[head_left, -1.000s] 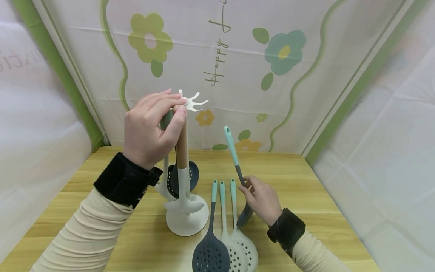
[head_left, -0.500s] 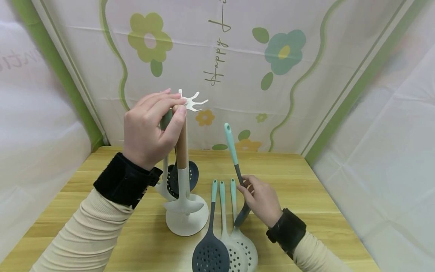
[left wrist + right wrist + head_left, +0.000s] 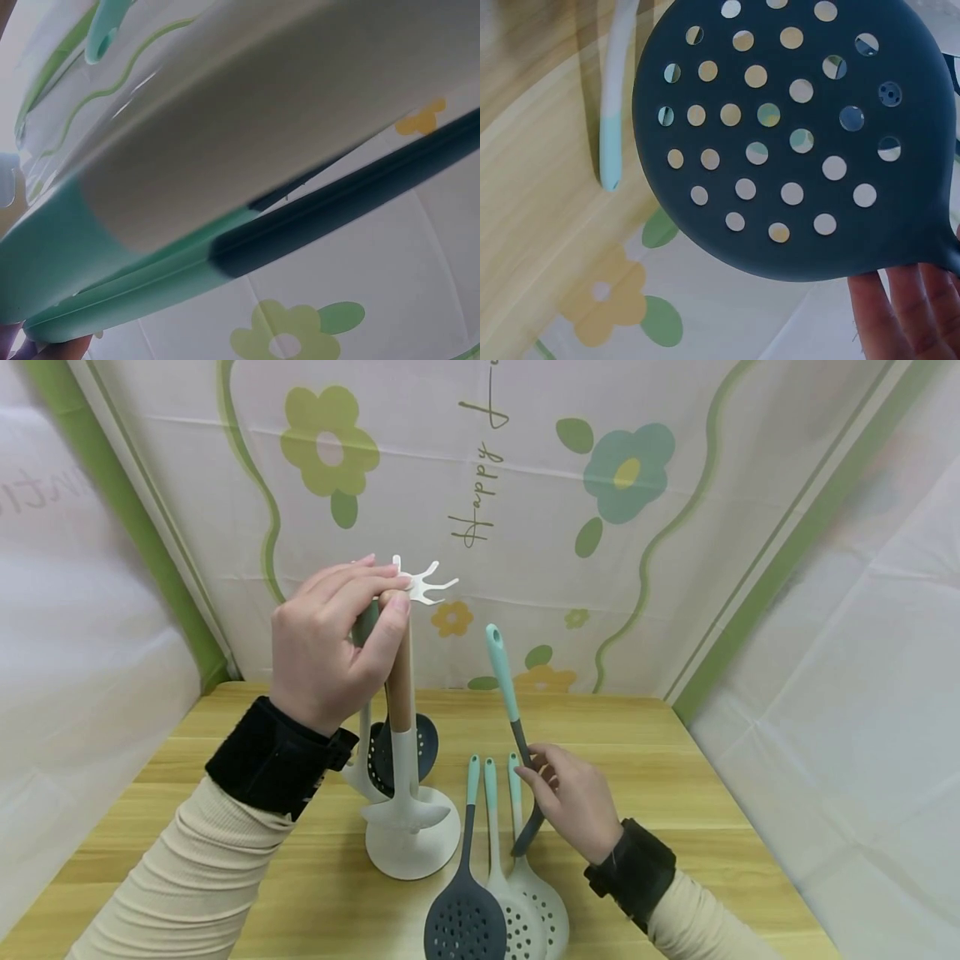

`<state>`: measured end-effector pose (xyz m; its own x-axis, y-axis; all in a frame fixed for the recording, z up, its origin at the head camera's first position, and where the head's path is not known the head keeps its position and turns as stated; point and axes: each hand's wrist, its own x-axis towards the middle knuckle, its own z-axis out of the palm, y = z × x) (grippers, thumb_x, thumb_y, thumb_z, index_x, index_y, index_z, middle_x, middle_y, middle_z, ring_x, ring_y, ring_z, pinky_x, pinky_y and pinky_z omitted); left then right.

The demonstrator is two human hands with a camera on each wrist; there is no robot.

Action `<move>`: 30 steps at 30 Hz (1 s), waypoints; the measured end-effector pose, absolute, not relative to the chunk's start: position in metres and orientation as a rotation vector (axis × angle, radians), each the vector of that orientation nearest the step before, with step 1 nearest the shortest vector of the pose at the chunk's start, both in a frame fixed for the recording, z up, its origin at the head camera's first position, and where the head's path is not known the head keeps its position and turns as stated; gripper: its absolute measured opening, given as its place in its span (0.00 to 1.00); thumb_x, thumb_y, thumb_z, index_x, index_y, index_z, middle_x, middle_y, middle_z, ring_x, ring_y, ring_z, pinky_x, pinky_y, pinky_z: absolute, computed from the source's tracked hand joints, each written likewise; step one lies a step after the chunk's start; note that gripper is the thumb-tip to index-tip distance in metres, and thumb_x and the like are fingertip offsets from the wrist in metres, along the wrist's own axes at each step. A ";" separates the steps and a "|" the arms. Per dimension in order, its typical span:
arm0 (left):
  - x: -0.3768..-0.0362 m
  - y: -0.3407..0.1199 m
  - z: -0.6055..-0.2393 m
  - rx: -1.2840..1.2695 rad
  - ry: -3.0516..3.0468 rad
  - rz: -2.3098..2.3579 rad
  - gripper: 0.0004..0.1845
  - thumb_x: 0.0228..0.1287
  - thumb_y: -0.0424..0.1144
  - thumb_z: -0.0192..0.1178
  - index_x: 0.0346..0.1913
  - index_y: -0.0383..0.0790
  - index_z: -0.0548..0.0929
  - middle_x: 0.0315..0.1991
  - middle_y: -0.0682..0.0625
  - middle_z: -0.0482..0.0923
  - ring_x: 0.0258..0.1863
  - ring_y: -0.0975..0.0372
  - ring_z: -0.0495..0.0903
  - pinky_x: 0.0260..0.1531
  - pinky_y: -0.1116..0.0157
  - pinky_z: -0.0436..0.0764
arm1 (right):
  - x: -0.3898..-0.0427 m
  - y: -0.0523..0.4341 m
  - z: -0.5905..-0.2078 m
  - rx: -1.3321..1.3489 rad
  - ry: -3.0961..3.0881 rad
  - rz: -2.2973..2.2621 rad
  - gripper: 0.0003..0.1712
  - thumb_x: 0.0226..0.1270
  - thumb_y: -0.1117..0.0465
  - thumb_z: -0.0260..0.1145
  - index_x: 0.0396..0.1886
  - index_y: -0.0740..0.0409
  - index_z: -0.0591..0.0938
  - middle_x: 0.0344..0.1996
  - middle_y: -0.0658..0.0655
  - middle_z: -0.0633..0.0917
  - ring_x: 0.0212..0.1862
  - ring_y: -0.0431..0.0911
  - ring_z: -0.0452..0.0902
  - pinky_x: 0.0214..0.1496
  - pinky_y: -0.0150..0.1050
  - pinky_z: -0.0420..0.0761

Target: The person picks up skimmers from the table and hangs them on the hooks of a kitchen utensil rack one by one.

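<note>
My left hand (image 3: 330,643) grips the top of a white utensil stand (image 3: 390,860), with the thumb near a brown handle end (image 3: 402,685) and fingertips beside the white hooks (image 3: 429,587). From the stand hang a pale ladle (image 3: 405,816), a dark perforated utensil (image 3: 429,747) and others partly covered by the hand. Mint-ended handles (image 3: 120,307) fill the left wrist view. To the right, my right hand (image 3: 573,797) pinches the dark shaft of a skimmer (image 3: 501,672), mint handle upward. Its round perforated head (image 3: 802,253) shows face-on in the right wrist view.
In front of the right hand, a dark skimmer (image 3: 459,887) and two pale skimmers (image 3: 551,893) lie side by side on the wooden table (image 3: 637,727), mint handles pointing away. Printed fabric (image 3: 420,460) walls the back and sides.
The right hand has shifted slightly left with the skimmer, whose handle end has risen a little and moved left. The left hand stays on the stand.
</note>
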<state>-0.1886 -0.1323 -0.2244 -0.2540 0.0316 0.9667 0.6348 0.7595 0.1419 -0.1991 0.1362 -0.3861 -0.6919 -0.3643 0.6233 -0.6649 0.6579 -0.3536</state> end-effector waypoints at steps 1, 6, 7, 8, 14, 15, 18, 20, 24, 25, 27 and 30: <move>-0.189 -0.132 -0.224 -0.525 -1.751 -0.623 0.22 0.66 0.45 0.48 0.38 0.33 0.90 0.40 0.40 0.89 0.49 0.48 0.86 0.58 0.57 0.80 | -0.199 0.136 -0.385 0.803 -2.362 0.786 0.12 0.62 0.62 0.71 0.44 0.61 0.83 0.27 0.50 0.85 0.26 0.38 0.81 0.29 0.27 0.81; -0.188 -0.132 -0.224 -0.527 -1.743 -0.633 0.22 0.65 0.44 0.49 0.37 0.33 0.90 0.39 0.40 0.89 0.49 0.49 0.86 0.58 0.58 0.80 | -0.197 0.134 -0.382 0.821 -2.354 0.812 0.12 0.61 0.63 0.71 0.44 0.61 0.83 0.27 0.50 0.85 0.26 0.38 0.81 0.29 0.27 0.81; -0.188 -0.131 -0.224 -0.527 -1.739 -0.643 0.22 0.65 0.44 0.49 0.37 0.34 0.90 0.39 0.41 0.89 0.49 0.49 0.86 0.58 0.59 0.80 | -0.196 0.134 -0.381 0.825 -2.352 0.819 0.12 0.61 0.63 0.71 0.44 0.61 0.83 0.27 0.50 0.85 0.26 0.38 0.81 0.29 0.27 0.81; -0.188 -0.131 -0.224 -0.527 -1.738 -0.646 0.22 0.65 0.44 0.49 0.37 0.34 0.90 0.39 0.41 0.89 0.49 0.49 0.86 0.58 0.59 0.80 | -0.196 0.133 -0.381 0.829 -2.350 0.824 0.12 0.61 0.64 0.71 0.44 0.61 0.83 0.27 0.50 0.85 0.26 0.37 0.81 0.29 0.27 0.81; -0.187 -0.130 -0.223 -0.529 -1.728 -0.667 0.21 0.65 0.44 0.49 0.37 0.34 0.91 0.39 0.41 0.89 0.48 0.49 0.87 0.58 0.59 0.80 | -0.193 0.131 -0.376 0.852 -2.334 0.834 0.13 0.61 0.64 0.71 0.45 0.62 0.83 0.28 0.51 0.85 0.28 0.39 0.82 0.31 0.28 0.82; -0.187 -0.130 -0.223 -0.528 -1.727 -0.668 0.21 0.65 0.44 0.49 0.37 0.35 0.91 0.39 0.41 0.89 0.49 0.49 0.87 0.58 0.59 0.80 | -0.192 0.131 -0.375 0.855 -2.331 0.834 0.13 0.61 0.64 0.71 0.45 0.62 0.83 0.28 0.51 0.85 0.28 0.39 0.82 0.31 0.28 0.83; -0.187 -0.130 -0.224 -0.525 -1.725 -0.680 0.21 0.64 0.44 0.49 0.37 0.35 0.91 0.39 0.41 0.89 0.49 0.49 0.87 0.58 0.59 0.80 | -0.191 0.130 -0.372 0.866 -2.323 0.837 0.13 0.61 0.65 0.71 0.45 0.62 0.83 0.28 0.52 0.85 0.29 0.39 0.82 0.31 0.29 0.83; -0.187 -0.130 -0.224 -0.523 -1.728 -0.676 0.21 0.64 0.44 0.49 0.37 0.35 0.91 0.39 0.41 0.89 0.49 0.49 0.86 0.57 0.58 0.81 | -0.190 0.129 -0.371 0.870 -2.319 0.836 0.13 0.60 0.66 0.71 0.45 0.62 0.83 0.28 0.52 0.86 0.29 0.39 0.82 0.31 0.29 0.83; -0.187 -0.130 -0.224 -0.518 -1.730 -0.680 0.21 0.64 0.44 0.49 0.37 0.35 0.91 0.39 0.41 0.89 0.49 0.49 0.86 0.57 0.58 0.81 | -0.189 0.128 -0.369 0.882 -2.301 0.826 0.14 0.59 0.67 0.72 0.45 0.63 0.83 0.28 0.52 0.86 0.29 0.40 0.82 0.31 0.29 0.83; -0.187 -0.130 -0.224 -0.518 -1.729 -0.680 0.21 0.64 0.44 0.49 0.37 0.35 0.91 0.39 0.41 0.89 0.49 0.49 0.86 0.57 0.58 0.81 | -0.189 0.128 -0.368 0.887 -2.295 0.821 0.14 0.59 0.67 0.72 0.45 0.63 0.83 0.28 0.53 0.86 0.29 0.40 0.82 0.31 0.29 0.83; -0.187 -0.130 -0.224 -0.518 -1.726 -0.685 0.21 0.64 0.44 0.49 0.37 0.35 0.91 0.39 0.41 0.89 0.49 0.49 0.86 0.57 0.58 0.81 | -0.189 0.127 -0.367 0.894 -2.289 0.814 0.14 0.58 0.67 0.72 0.45 0.63 0.83 0.29 0.53 0.86 0.29 0.39 0.82 0.31 0.29 0.83; -0.187 -0.130 -0.225 -0.519 -1.724 -0.689 0.21 0.64 0.44 0.49 0.37 0.35 0.91 0.39 0.41 0.89 0.49 0.49 0.86 0.57 0.58 0.81 | -0.189 0.126 -0.365 0.908 -2.286 0.811 0.15 0.59 0.67 0.72 0.46 0.64 0.83 0.29 0.53 0.86 0.29 0.39 0.82 0.31 0.28 0.83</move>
<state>-0.1870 -0.1299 -0.2247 -0.2514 -0.0101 0.9678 0.6598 0.7299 0.1790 -0.1891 0.1256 -0.3654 -0.6240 -0.4088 0.6659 -0.7372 0.5906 -0.3282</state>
